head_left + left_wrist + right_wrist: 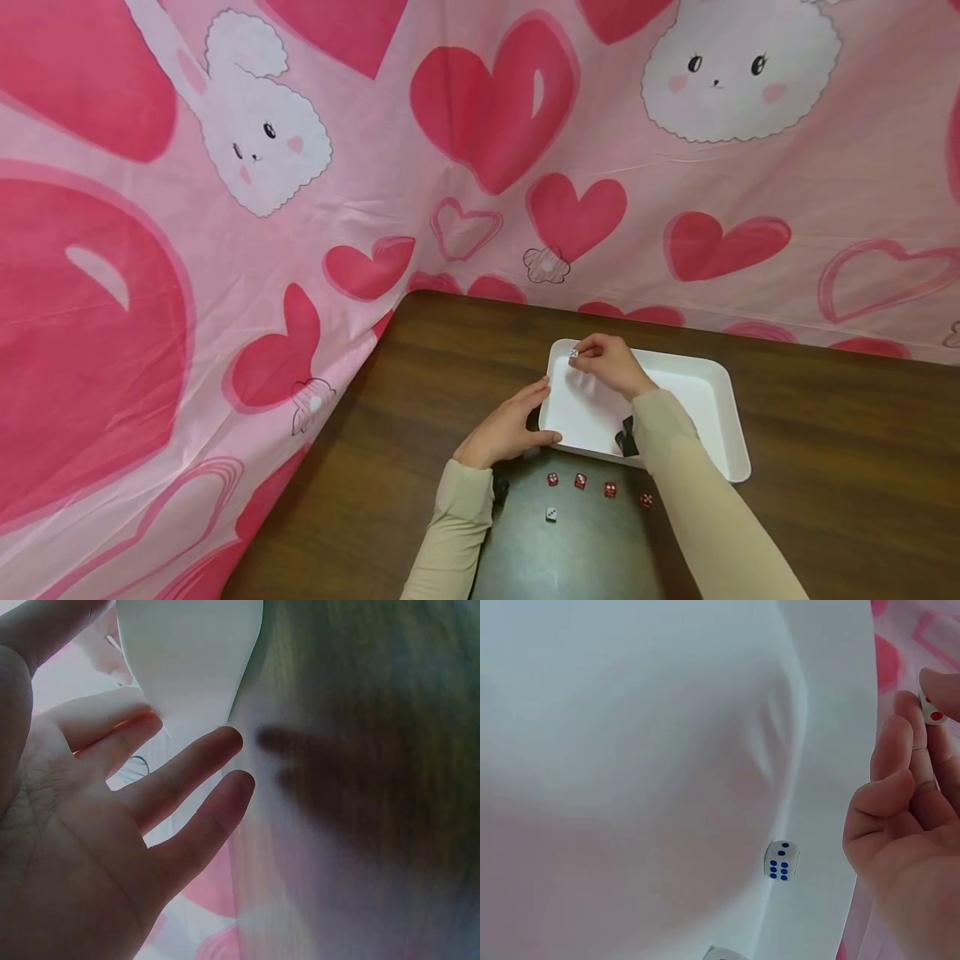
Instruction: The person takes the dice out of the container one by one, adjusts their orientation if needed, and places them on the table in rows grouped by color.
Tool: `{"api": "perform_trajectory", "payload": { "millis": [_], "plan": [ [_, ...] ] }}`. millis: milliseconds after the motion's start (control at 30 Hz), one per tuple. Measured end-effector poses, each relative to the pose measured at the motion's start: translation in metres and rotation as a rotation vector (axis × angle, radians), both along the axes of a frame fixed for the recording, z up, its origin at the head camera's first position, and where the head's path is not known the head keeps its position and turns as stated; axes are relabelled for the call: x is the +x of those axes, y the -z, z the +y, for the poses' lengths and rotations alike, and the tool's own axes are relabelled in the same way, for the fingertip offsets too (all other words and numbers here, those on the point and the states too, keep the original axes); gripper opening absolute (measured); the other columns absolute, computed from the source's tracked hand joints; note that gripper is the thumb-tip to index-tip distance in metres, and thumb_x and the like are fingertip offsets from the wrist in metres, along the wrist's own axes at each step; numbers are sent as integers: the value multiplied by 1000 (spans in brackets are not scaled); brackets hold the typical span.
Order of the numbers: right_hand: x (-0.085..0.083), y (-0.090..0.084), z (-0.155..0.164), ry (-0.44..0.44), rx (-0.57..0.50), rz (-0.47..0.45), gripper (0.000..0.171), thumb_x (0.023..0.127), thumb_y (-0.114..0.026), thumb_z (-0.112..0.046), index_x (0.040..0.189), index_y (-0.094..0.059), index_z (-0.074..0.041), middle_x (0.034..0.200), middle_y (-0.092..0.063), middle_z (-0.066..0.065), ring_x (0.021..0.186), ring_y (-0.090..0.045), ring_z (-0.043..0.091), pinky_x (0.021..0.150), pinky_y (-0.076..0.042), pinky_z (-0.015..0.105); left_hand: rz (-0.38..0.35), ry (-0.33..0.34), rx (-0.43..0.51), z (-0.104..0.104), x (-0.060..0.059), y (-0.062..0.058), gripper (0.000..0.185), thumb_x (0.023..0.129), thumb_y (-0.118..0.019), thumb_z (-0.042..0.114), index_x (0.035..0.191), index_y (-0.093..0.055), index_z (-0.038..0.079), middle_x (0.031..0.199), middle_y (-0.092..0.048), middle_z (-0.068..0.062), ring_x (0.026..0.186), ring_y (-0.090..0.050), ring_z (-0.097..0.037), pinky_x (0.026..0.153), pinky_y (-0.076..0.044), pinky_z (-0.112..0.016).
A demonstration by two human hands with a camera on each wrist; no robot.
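In the head view my right hand (611, 365) pinches a small white die (573, 353) between thumb and fingertips, above the far left corner of a white tray (720, 392). Red pips show on the held die (934, 714) in the right wrist view. Another white die with blue pips (781, 861) rests inside the tray along its wall, and part of one more die (724, 953) shows at the bottom edge. My left hand (510, 429), fingers spread and extended, touches the tray's left end, its thumb at the near rim. Its palm (67, 847) faces the left wrist camera.
Several red dice (581, 481) lie in a row on the brown table (420, 400) in front of the tray. One white die (551, 514) lies nearer to me. A pink cloth with hearts and rabbits (360, 167) hangs along the table's back and left.
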State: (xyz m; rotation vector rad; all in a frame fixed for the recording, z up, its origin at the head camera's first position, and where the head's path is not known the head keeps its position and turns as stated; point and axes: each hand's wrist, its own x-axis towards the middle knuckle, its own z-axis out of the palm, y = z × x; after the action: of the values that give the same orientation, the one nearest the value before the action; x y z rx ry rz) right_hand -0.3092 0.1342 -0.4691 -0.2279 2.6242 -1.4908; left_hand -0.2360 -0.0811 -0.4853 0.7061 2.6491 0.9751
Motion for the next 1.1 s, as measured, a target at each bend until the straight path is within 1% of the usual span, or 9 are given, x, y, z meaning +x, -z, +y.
{"api": "perform_trajectory", "payload": {
  "millis": [67, 267, 400, 633, 700, 767, 933, 1033, 1100],
  "plan": [
    [1, 0, 1, 11, -25, -6, 28, 87, -70, -14, 108, -63, 2, 96, -69, 16, 78, -60, 14, 72, -48, 25, -5, -5, 4, 0, 1, 0, 78, 86, -72, 37, 151, -34, 13, 161, -24, 4, 144, -32, -17, 113, -34, -40],
    [5, -1, 6, 32, -56, -22, 31, 89, -70, -20, 111, -61, 1, 99, -69, 15, 82, -61, 17, 75, -49, 26, -11, -6, 11, 0, 1, -1, 79, 86, -72, 38, 151, -34, 14, 161, -24, 4, 145, -32, -18, 113, -33, -40],
    [9, -4, 9, 48, -95, -31, 32, 90, -69, -23, 111, -61, 0, 97, -70, 10, 83, -60, 17, 77, -48, 28, -19, -8, 18, 1, 1, -1, 79, 85, -72, 37, 151, -34, 14, 161, -24, 4, 145, -31, -17, 114, -33, -40],
    [17, -9, 13, 62, -184, -71, 38, 91, -68, -26, 116, -58, 0, 87, -67, -4, 81, -58, 15, 77, -50, 29, -33, -13, 25, 1, 1, -1, 79, 86, -72, 36, 151, -32, 15, 161, -23, 4, 145, -30, -18, 114, -32, -41],
    [19, -10, 14, 64, -200, -75, 39, 90, -68, -26, 116, -57, 1, 85, -67, -6, 80, -58, 14, 76, -50, 28, -28, -9, 25, 1, 1, -1, 79, 86, -72, 36, 151, -32, 15, 161, -23, 3, 146, -30, -18, 114, -32, -41],
    [21, -10, 16, 65, -213, -77, 39, 91, -68, -26, 117, -57, 1, 87, -67, -5, 80, -58, 13, 76, -50, 28, -24, -5, 22, 2, 1, -1, 78, 87, -71, 35, 151, -32, 14, 161, -23, 3, 146, -29, -18, 115, -32, -41],
    [25, -12, 19, 81, -229, -70, 39, 91, -67, -26, 117, -57, 1, 92, -68, 1, 79, -58, 10, 76, -50, 26, 6, -9, -21, 4, 2, -3, 75, 89, -69, 36, 151, -33, 15, 161, -24, 3, 144, -32, -22, 114, -31, -46],
    [28, -14, 20, 92, -217, -57, 40, 91, -67, -30, 117, -57, -1, 93, -68, 0, 79, -58, 8, 75, -50, 26, 33, -26, -70, 6, 3, -3, 73, 90, -67, 38, 151, -34, 14, 160, -25, 3, 144, -32, -25, 114, -29, -52],
    [30, -16, 21, 97, -215, -46, 41, 91, -68, -32, 116, -57, -2, 92, -68, -2, 79, -58, 9, 75, -50, 27, 50, -39, -94, 8, 4, -4, 72, 91, -65, 39, 150, -35, 13, 160, -26, 3, 146, -29, -26, 113, -26, -58]
  ]
}}
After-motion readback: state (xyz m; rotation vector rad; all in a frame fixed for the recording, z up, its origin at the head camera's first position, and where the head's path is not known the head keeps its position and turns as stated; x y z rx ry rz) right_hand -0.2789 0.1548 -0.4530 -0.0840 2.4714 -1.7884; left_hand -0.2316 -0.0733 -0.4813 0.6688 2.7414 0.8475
